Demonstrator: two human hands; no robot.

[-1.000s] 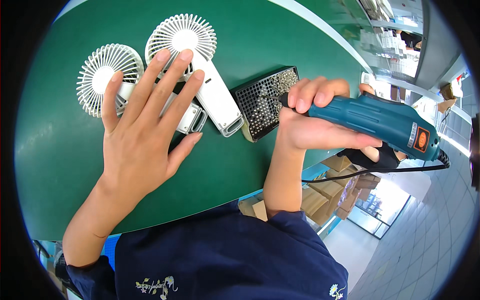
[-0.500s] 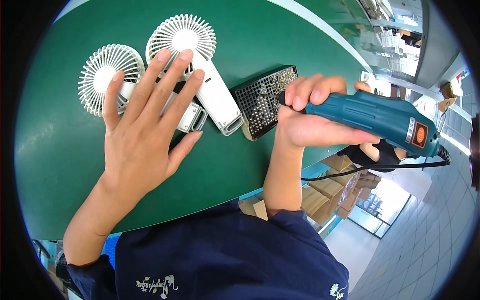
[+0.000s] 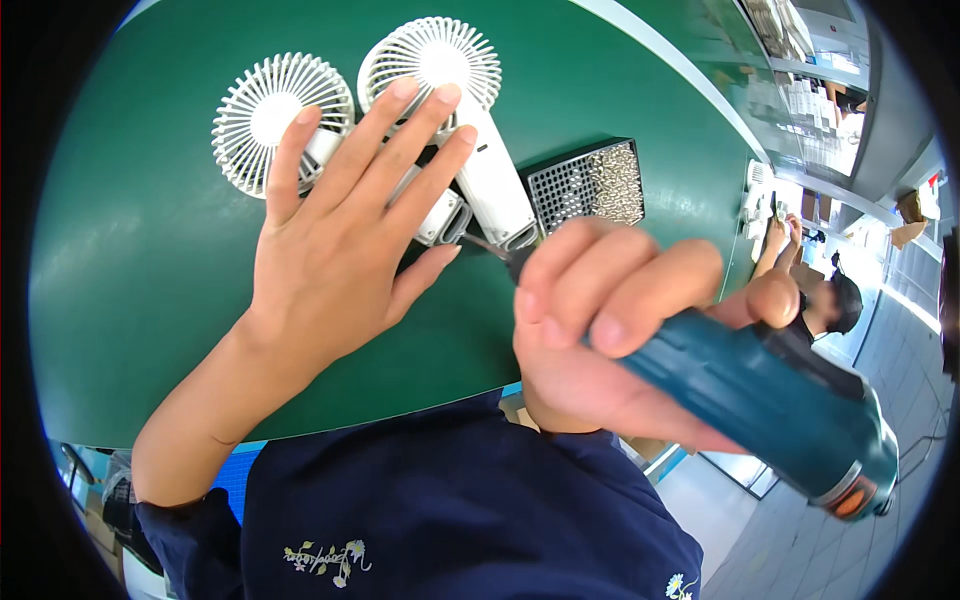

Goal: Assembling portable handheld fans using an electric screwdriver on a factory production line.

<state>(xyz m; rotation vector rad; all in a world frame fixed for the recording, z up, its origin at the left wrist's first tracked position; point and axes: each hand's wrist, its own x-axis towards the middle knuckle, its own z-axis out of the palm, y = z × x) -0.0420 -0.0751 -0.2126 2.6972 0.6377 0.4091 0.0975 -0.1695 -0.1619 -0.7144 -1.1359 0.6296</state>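
Two white handheld fans lie on the green table: the left fan (image 3: pixel 247 130) and the right fan (image 3: pixel 500 195). My left hand (image 3: pixel 330 235) rests on them with its fingers spread, covering most of the left fan's handle. My right hand (image 3: pixel 600 350) is wrapped round a teal electric screwdriver (image 3: pixel 740 395), tilted with its back end low and to the right. Its thin bit points at the loop end of the left fan's handle, beside my left thumb. Whether the bit touches a screw there cannot be made out.
Beyond my right hand a black perforated screw tray (image 3: pixel 556 192) stands against the right fan's handle, with many small screws heaped at its right side. Another person (image 3: pixel 825 305) in a dark cap works farther off at the right, by the table's far end.
My right hand has brought the screwdriver from the screw tray toward me and to the left fan's handle end. Fans, tray and left hand appear farther right in the view.
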